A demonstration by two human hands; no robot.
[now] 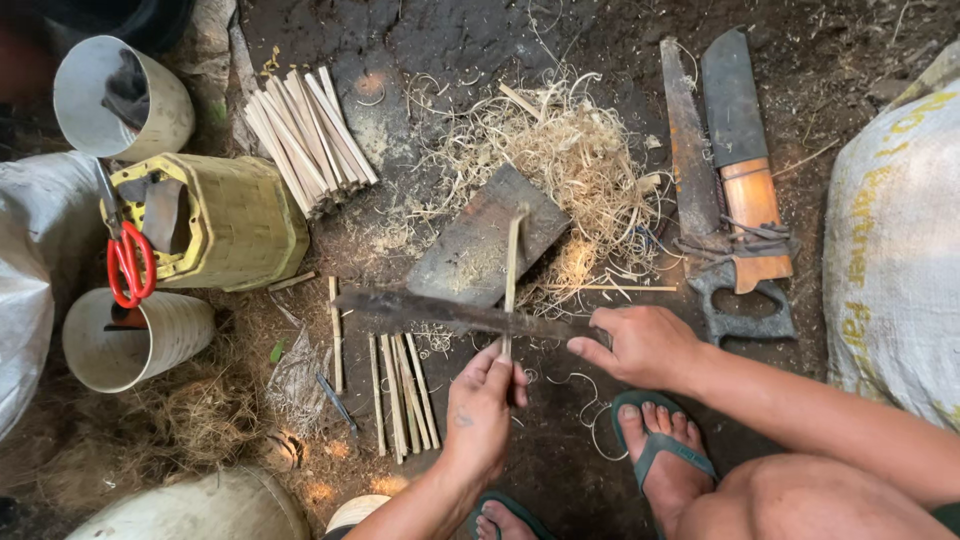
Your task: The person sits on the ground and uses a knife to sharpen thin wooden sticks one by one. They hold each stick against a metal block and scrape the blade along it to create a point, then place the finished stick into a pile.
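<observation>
On the ground: dark earth floor point(450, 40) between the person's sandalled feet, strewn with pale shavings point(580, 150).
Bamboo strip: thin pale strip point(511, 270), long axis near upright in the head view, top end leaning over the dark wooden block point(490, 245), lower end at the left hand.
Left hand: left hand point(480, 410), fingers pinched shut on the strip's lower end.
Right hand: right hand point(645, 345), fingers wrapped closed round the handle end of the long dark blade point(440, 312).
Blade: lies almost level, pointing to the person's left, crossing the strip at about a right angle; it seems to touch the strip, though the contact is hard to see.
Left margin: cut sticks point(400, 390) lie just beside the left hand; woven basket point(240, 220) with red scissors point(128, 262) and two cups stand well apart.
Right margin: saw point(700, 180) and cleaver point(740, 150) near the right hand, white sack point(890, 250) beyond.
Open room: bare earth above the shavings.
</observation>
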